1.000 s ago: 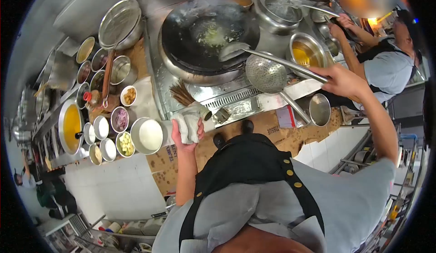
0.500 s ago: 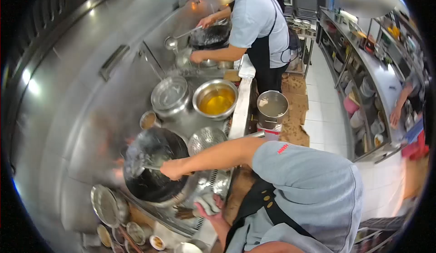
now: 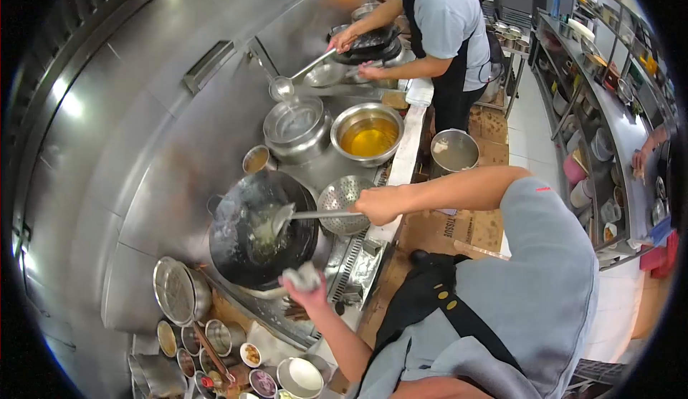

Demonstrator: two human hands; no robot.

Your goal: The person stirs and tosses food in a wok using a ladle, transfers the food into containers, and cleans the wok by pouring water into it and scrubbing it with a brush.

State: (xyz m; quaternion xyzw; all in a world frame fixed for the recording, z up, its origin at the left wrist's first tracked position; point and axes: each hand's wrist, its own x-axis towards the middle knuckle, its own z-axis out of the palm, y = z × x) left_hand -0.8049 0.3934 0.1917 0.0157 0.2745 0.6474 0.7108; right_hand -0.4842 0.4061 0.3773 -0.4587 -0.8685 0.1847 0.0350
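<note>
My right hand (image 3: 380,204) is wrapped round the long handle of a wok spatula (image 3: 285,216). The spatula's pale, broad head is over the inside of a black wok (image 3: 236,234), where steam and a little light-coloured food or liquid show at the bottom. Near the wok's lower right rim, my left hand (image 3: 309,295) is closed on a folded greyish cloth (image 3: 304,277). I cannot tell whether the cloth touches the rim. Just beyond the wok, a perforated strainer (image 3: 342,202) sits beneath the spatula's handle.
A bowl of yellow oil (image 3: 369,137), a lidded-looking metal pot (image 3: 294,123) and a small cup (image 3: 256,160) stand past the wok. Ingredient containers (image 3: 264,382) and a sieve (image 3: 174,291) are at lower left. A co-worker (image 3: 448,26) holds a ladle (image 3: 282,89) at another wok.
My right hand has drawn back from the wok, lifting the spatula so its head shows. My left hand with the cloth has moved up to the wok's rim. Steam and flame have thinned.
</note>
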